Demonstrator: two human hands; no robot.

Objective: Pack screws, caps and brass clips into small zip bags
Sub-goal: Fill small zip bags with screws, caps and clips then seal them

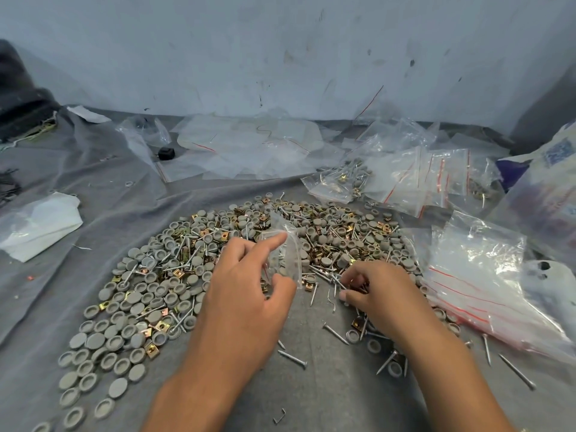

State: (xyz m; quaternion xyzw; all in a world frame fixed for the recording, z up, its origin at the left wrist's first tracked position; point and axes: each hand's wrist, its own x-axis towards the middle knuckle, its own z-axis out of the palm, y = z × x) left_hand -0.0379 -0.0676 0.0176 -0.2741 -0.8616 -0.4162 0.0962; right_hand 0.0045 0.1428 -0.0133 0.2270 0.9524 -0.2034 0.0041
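A grey cloth [103,194] covers the whole work surface, creased toward 9 o'clock, and ends at a scuffed, stained pale wall [280,51] running across 12 o'clock. At the centre lies a broad heap of grey caps [146,294], brass clips [179,273] and screws [335,333], thinning out toward 7 o'clock. The left hand [246,294] pinches a small zip bag [285,244] between thumb and fingers, holding it upright over the heap, forefinger stretched along it. The right hand [377,291], just beside it at 4 o'clock, has its fingers curled down among the screws; whether they grip any cannot be told. Filled bags [402,182] lie at 2 o'clock, a stack of empty red-lined bags [477,285] at 3 o'clock, flat clear bags [249,151] against the wall, crumpled white plastic [37,226] at 9 o'clock.
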